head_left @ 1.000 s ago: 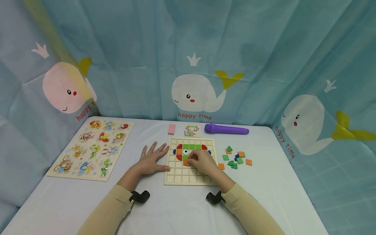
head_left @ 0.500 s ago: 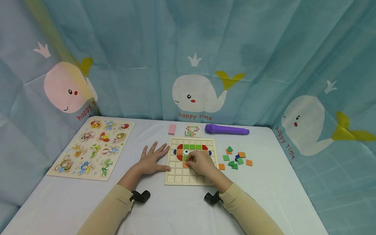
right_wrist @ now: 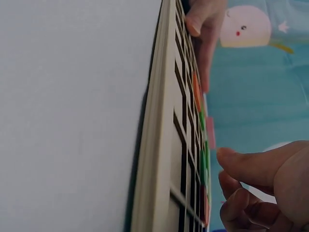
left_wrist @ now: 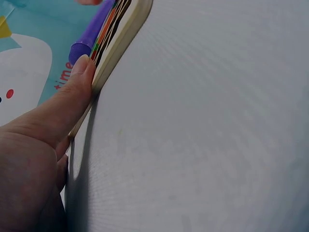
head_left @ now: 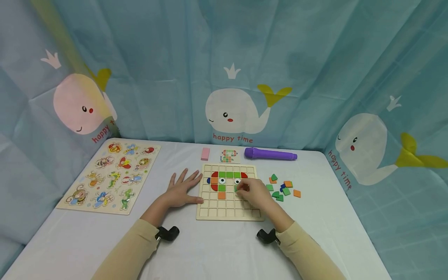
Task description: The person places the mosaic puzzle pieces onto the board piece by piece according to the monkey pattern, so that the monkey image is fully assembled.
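Observation:
A wooden grid board (head_left: 229, 214) lies on the table with red, green, orange and blue tiles and two eye tiles set in it. Below its left green tile sits an orange square tile (head_left: 222, 195). My left hand (head_left: 180, 192) lies spread flat at the board's left side, its thumb (left_wrist: 79, 82) touching the edge. Over the right part of the board is my right hand (head_left: 257, 192), covering some tiles there. In the right wrist view its fingers are loosely bent, with a gap between thumb (right_wrist: 246, 164) and forefinger; I see no tile in them.
Loose green, orange and blue tiles (head_left: 286, 191) lie right of the board. Behind it are a pink block (head_left: 205, 154), a pattern card (head_left: 229, 156) and a purple microphone-shaped stick (head_left: 270, 154). An insect puzzle board (head_left: 112, 179) lies at the left.
My right hand has left the orange square tile in the grid and moved right, uncovering the right eye tile. The left hand has stayed in place.

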`<act>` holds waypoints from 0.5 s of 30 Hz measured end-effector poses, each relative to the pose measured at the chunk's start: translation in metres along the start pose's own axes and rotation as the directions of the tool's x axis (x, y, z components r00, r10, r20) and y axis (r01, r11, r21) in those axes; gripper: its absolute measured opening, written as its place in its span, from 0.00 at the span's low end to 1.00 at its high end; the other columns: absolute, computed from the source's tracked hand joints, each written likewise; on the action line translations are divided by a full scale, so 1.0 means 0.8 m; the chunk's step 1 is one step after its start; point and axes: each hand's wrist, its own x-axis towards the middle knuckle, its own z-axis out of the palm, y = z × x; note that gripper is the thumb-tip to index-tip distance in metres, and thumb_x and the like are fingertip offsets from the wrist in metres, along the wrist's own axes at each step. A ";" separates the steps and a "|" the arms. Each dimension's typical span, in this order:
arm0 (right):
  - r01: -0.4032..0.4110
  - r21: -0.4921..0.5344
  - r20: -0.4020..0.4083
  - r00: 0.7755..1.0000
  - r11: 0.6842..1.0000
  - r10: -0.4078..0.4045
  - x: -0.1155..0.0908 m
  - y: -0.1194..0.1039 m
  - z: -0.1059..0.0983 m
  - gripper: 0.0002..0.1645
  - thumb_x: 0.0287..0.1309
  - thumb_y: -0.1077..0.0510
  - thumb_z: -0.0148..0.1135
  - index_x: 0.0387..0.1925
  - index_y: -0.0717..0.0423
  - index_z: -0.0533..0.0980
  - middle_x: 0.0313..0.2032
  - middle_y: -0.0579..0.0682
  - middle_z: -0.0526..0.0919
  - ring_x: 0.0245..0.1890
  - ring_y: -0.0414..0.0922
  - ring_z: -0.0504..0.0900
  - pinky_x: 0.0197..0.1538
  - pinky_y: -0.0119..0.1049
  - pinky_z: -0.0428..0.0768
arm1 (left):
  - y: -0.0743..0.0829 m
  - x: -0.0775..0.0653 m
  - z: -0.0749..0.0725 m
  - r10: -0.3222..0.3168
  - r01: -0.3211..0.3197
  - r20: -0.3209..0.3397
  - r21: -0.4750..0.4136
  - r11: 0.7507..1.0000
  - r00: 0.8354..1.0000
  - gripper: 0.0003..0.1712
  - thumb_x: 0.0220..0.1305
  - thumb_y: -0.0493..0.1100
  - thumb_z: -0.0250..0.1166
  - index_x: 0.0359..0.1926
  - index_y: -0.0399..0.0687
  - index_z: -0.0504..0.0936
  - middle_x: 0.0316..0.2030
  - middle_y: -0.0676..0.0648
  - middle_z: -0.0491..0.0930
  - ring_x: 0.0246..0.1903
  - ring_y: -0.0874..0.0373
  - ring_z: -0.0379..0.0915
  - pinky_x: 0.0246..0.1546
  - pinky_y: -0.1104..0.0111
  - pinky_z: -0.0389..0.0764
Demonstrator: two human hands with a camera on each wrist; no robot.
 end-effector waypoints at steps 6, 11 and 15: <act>-0.048 0.010 -0.017 0.999 0.999 0.048 -0.011 0.017 -0.013 0.04 0.59 0.56 0.73 0.33 0.45 0.83 0.29 0.39 0.81 0.27 0.39 0.76 0.32 0.35 0.76 | 0.001 0.000 -0.001 -0.005 0.005 0.003 -0.004 1.000 1.000 0.63 0.49 0.77 0.69 0.80 0.59 0.54 0.81 0.51 0.46 0.80 0.40 0.24 0.73 0.38 0.21; -0.122 0.015 -0.015 0.992 0.992 0.122 -0.020 0.030 -0.026 0.04 0.60 0.55 0.72 0.35 0.47 0.84 0.32 0.40 0.83 0.29 0.40 0.76 0.32 0.34 0.75 | -0.001 0.000 0.000 -0.002 0.002 0.000 -0.005 1.000 1.000 0.63 0.49 0.77 0.68 0.80 0.60 0.54 0.81 0.51 0.46 0.80 0.40 0.24 0.73 0.37 0.21; -0.155 0.021 -0.006 0.988 0.988 0.156 -0.026 0.039 -0.037 0.05 0.60 0.56 0.73 0.38 0.49 0.84 0.33 0.42 0.84 0.29 0.41 0.76 0.31 0.33 0.75 | -0.001 0.000 0.000 0.000 0.000 0.002 -0.006 1.000 1.000 0.64 0.49 0.77 0.68 0.80 0.59 0.54 0.81 0.51 0.46 0.80 0.39 0.24 0.73 0.37 0.21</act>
